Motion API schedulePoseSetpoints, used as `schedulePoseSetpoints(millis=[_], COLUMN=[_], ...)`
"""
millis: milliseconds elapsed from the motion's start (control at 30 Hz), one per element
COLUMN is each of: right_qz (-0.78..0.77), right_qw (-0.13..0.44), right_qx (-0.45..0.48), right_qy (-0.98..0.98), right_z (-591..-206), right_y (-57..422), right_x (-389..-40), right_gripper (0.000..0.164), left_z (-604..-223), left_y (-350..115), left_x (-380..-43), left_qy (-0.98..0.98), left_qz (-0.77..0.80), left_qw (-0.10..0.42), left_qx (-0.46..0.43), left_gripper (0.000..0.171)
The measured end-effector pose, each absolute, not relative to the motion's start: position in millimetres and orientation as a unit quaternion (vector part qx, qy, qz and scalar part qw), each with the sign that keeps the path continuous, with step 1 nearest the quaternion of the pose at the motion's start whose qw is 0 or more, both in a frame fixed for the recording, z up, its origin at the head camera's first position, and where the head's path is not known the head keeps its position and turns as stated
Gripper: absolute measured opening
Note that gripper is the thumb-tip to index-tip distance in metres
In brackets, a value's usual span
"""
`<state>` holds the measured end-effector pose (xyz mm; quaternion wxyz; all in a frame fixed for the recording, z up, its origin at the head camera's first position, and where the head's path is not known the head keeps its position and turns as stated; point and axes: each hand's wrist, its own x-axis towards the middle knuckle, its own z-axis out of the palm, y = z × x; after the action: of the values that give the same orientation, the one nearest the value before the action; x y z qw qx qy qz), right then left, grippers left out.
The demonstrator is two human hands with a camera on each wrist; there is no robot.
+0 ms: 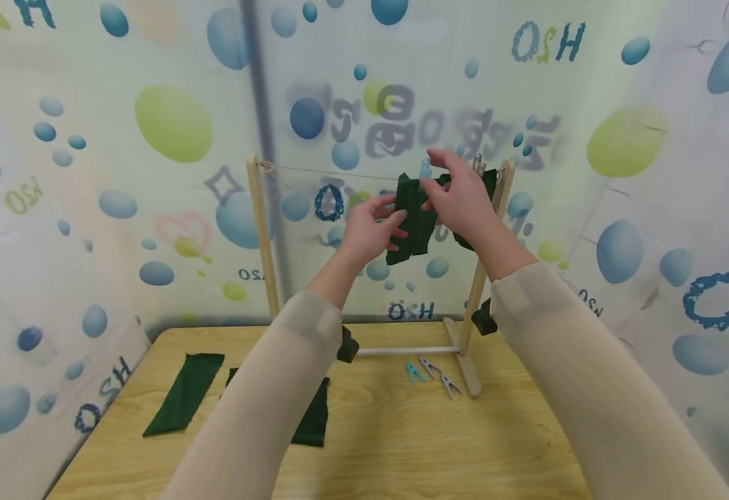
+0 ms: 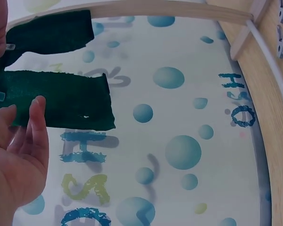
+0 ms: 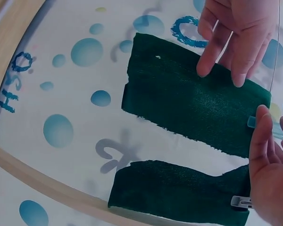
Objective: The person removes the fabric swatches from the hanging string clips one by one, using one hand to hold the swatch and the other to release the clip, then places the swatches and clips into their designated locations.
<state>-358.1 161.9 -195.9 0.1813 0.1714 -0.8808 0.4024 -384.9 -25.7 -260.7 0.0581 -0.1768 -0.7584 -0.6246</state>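
Observation:
A dark green cloth piece (image 1: 416,215) hangs from the string with a light blue clothespin (image 1: 425,169) at its top edge. My left hand (image 1: 371,229) is at the cloth's left side, fingers loosely extended and overlapping it. Around the clothespin, my right hand (image 1: 461,198) has its thumb and index finger spread apart, fingertips right at the clip. In the right wrist view the clip's blue tip (image 3: 251,122) sits on the cloth beside a right fingertip. Another green cloth (image 3: 179,193) hangs alongside, held by a grey clothespin (image 3: 241,202), partly hidden by my right hand in the head view.
The string (image 1: 333,171) runs between two wooden posts, the left one (image 1: 262,236) bare of cloth. On the wooden table (image 1: 389,458) lie green cloths (image 1: 185,394), one partly behind my left sleeve, and several clothespins (image 1: 428,367) near the rack's foot (image 1: 467,364). A patterned curtain hangs behind.

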Motion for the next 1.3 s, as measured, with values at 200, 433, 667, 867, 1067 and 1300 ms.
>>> schedulePoseSetpoints(millis=[200, 433, 667, 867, 1067, 1300], right_qz=[0.428, 0.443, 0.447, 0.428, 0.431, 0.447], right_qw=[0.168, 0.176, 0.191, 0.208, 0.237, 0.272], right_qx=[0.171, 0.17, 0.168, 0.162, 0.147, 0.139], right_qy=[-0.871, -0.862, -0.858, -0.864, -0.858, -0.841], right_z=[-196, -196, -196, -197, -197, -196], right_y=[162, 163, 163, 161, 158, 159], right_x=[-361, -363, -358, -355, -351, -347], right_gripper=[0.056, 0.05, 0.044, 0.037, 0.026, 0.02], left_z=[-262, -264, -264, -263, -262, -260], left_y=[-25, -24, -25, -29, -35, -39], left_x=[-386, -384, -385, -382, -377, -373], left_qy=[-0.751, -0.747, -0.743, -0.761, -0.761, -0.754], left_qz=[-0.633, -0.637, -0.636, -0.616, -0.62, -0.631], left_qw=[0.067, 0.073, 0.101, 0.11, 0.094, 0.076], left_qx=[-0.178, -0.174, -0.181, -0.172, -0.166, -0.167], left_gripper=[0.043, 0.044, 0.039, 0.038, 0.042, 0.043])
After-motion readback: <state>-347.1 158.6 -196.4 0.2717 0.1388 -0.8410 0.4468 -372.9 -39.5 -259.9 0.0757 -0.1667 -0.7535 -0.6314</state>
